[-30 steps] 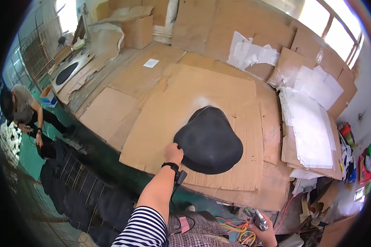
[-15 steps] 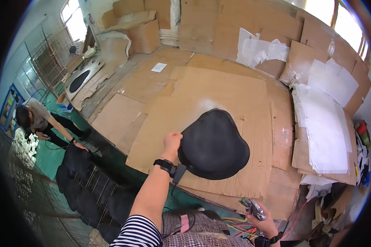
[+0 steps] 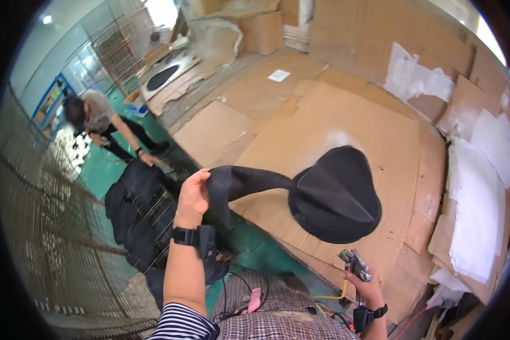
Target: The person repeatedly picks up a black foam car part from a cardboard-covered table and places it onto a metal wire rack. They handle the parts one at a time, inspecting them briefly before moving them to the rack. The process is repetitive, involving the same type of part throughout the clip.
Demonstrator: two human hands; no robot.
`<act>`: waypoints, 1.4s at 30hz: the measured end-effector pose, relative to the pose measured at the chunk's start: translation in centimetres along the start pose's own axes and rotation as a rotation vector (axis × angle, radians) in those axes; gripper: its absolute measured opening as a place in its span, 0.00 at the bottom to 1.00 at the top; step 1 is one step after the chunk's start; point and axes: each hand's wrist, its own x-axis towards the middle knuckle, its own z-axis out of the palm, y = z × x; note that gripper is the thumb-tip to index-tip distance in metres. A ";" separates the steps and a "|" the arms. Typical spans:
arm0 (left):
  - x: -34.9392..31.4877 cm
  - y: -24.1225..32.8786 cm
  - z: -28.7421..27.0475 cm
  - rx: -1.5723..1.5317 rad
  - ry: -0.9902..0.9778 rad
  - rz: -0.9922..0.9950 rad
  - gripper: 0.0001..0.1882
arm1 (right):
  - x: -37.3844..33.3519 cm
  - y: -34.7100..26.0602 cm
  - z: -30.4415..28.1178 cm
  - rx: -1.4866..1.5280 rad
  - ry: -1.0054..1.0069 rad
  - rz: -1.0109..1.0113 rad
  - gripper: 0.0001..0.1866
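My left hand (image 3: 194, 194) is raised off the table's near edge, its fingers pinching a thin black sheet (image 3: 249, 181). That sheet is bent and droops below my fingers; its far end reaches the rim of a black rounded, roughly triangular piece (image 3: 337, 195). Whether the two are joined there I cannot tell. The rounded piece lies on cardboard (image 3: 277, 218) with a crease across its face. Near the table's front edge, my right hand (image 3: 370, 288) is wrapped round a metal spray gun (image 3: 357, 266) with a yellow hose.
At the left, a wire rack (image 3: 144, 212) carries several black pieces. A co-worker (image 3: 99, 116) bends over it with one hand on the pieces. Another black piece (image 3: 163, 78) lies at the table's far left. Cardboard sheets with white paper (image 3: 475, 209) stand along the right side.
My left hand has moved left from the rounded piece, drawing the black sheet with it. The rounded piece now shows a crease. My right hand still holds the spray gun. The view has shifted left.
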 end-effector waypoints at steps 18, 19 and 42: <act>-15.8 8.3 -23.8 -0.143 0.485 0.134 0.08 | 10.9 5.7 7.8 -0.282 -0.077 0.196 0.15; -15.7 8.1 -25.6 -0.158 0.539 0.135 0.08 | 10.6 5.2 8.6 -0.285 -0.080 0.200 0.15; -0.9 -4.6 -60.0 -0.270 1.214 0.124 0.16 | 15.7 5.2 32.5 -0.932 -0.815 0.193 0.24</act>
